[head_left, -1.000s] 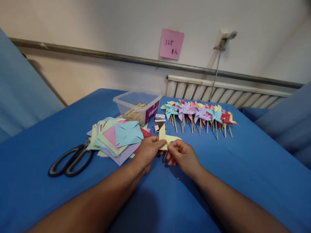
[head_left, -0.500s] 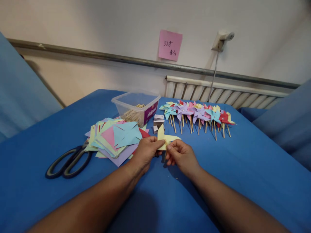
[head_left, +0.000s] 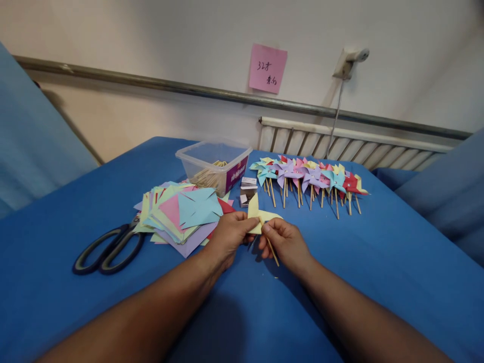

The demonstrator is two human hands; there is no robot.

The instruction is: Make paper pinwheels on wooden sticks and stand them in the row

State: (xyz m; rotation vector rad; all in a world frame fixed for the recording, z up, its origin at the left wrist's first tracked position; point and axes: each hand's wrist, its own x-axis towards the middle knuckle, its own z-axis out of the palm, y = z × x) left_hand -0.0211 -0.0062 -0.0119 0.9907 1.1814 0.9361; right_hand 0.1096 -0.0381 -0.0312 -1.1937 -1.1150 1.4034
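Observation:
A pale yellow paper pinwheel (head_left: 253, 205) is pinched between the thumb and fingers of my left hand (head_left: 233, 231), two of its blades pointing up and right. My right hand (head_left: 283, 239) is closed on a thin wooden stick (head_left: 273, 252). The stick's upper end lies against the middle of the pinwheel, and its lower end slants down to the right below my fingers. Whether a pin joins paper and stick is hidden by my fingertips. Just behind the pinwheel stands a small open box (head_left: 245, 200).
Left lie stacked cut paper squares (head_left: 200, 206) and dark-handled scissors (head_left: 109, 250). A clear plastic tub (head_left: 189, 157) of wooden sticks stands behind. Several finished pinwheels (head_left: 313, 176) lie at the back right of the blue-covered table (head_left: 378, 262), near a radiator (head_left: 302, 143).
The stick now shows slanting across the pinwheel's centre and out below my right hand; before, it was mostly hidden. Both hands have stayed nearly in place. The view has shifted slightly.

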